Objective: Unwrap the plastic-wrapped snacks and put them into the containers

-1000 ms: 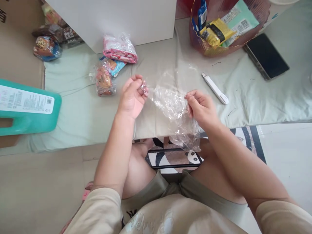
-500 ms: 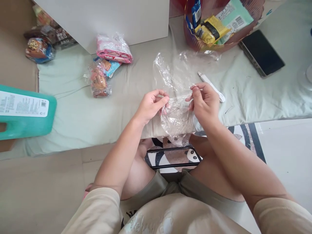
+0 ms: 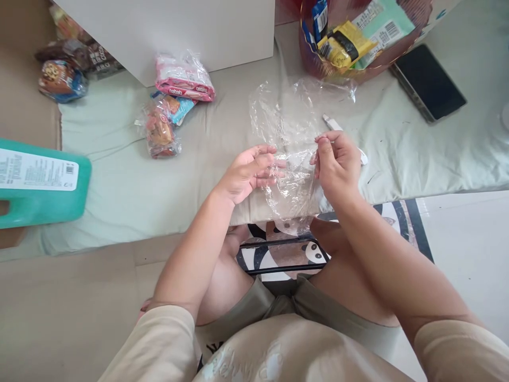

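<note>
A crumpled clear plastic bag (image 3: pixel 292 183) hangs over the near edge of the cloth-covered surface, between my hands. My right hand (image 3: pixel 337 163) pinches its upper right edge between thumb and fingers. With its fingers stretched apart, my left hand (image 3: pixel 252 172) lies against the left side of the plastic; some fingertips show through the film. Just beyond, more clear plastic (image 3: pixel 284 114) lies on the cloth; whether it is one piece with the bag I cannot tell. A white cutter-like tool (image 3: pixel 331 122) lies partly hidden behind my right hand.
A ribbed bowl (image 3: pixel 361 74) of wrapped snacks stands at the back right, beside a dark phone (image 3: pixel 429 84). Left of centre lie a pink wafer pack (image 3: pixel 185 79) and a wrapped biscuit (image 3: pixel 159 130). A green jug (image 3: pixel 43 204) is at far left, a white box (image 3: pixel 199 32) behind.
My left hand has let go of the plastic and spread its fingers. My right hand keeps its pinch and has shifted slightly right, drawing the film along.
</note>
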A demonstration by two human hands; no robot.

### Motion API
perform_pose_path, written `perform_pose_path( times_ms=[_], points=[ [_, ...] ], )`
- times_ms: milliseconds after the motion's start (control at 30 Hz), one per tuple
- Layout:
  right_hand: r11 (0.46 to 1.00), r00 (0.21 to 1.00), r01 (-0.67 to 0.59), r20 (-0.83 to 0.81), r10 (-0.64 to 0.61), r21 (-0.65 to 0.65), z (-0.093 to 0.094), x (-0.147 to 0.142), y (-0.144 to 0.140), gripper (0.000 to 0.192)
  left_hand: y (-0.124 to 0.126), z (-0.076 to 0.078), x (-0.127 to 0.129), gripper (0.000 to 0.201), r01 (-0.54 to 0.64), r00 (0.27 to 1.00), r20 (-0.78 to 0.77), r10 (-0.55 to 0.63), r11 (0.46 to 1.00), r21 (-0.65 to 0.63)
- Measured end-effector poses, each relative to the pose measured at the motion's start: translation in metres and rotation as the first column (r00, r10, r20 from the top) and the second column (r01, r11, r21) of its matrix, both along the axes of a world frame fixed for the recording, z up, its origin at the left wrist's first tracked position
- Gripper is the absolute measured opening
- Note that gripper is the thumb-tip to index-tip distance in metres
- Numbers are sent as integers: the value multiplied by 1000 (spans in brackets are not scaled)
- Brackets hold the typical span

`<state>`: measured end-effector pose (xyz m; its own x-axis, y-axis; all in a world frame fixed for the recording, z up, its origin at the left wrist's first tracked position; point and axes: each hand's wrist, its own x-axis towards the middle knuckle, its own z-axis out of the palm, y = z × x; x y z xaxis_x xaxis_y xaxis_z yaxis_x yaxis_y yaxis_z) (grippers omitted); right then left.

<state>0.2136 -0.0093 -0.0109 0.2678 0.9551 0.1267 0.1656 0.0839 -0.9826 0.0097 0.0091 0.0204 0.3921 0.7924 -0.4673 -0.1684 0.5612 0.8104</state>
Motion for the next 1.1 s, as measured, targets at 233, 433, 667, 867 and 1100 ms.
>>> perform_pose_path(
  times_ms=[233, 433, 667, 867, 1100],
  points=[
    [1000, 1000, 11, 12, -11, -14, 8, -1, -1, 42, 1, 1, 0, 65, 146, 982, -124, -145, 989, 3],
    [999, 999, 43, 33, -42, -11, 0, 2, 1, 45, -2, 0, -2, 70, 157, 987, -41, -157, 987, 18],
    [990, 989, 139, -57, -138, 7, -6, 16, 12, 41, 0, 1, -3, 42, 327, 939, -124, -322, 945, 26],
    [975, 971, 219, -108, -214, 34, -2, 22, 16, 42, 1, 2, -8, 19, 343, 932, -140, -335, 938, 41],
    [983, 983, 179, -53, -177, 33, -14, 32, 17, 42, -3, 3, -4, 27, 173, 984, -51, -171, 984, 37]
  ],
)
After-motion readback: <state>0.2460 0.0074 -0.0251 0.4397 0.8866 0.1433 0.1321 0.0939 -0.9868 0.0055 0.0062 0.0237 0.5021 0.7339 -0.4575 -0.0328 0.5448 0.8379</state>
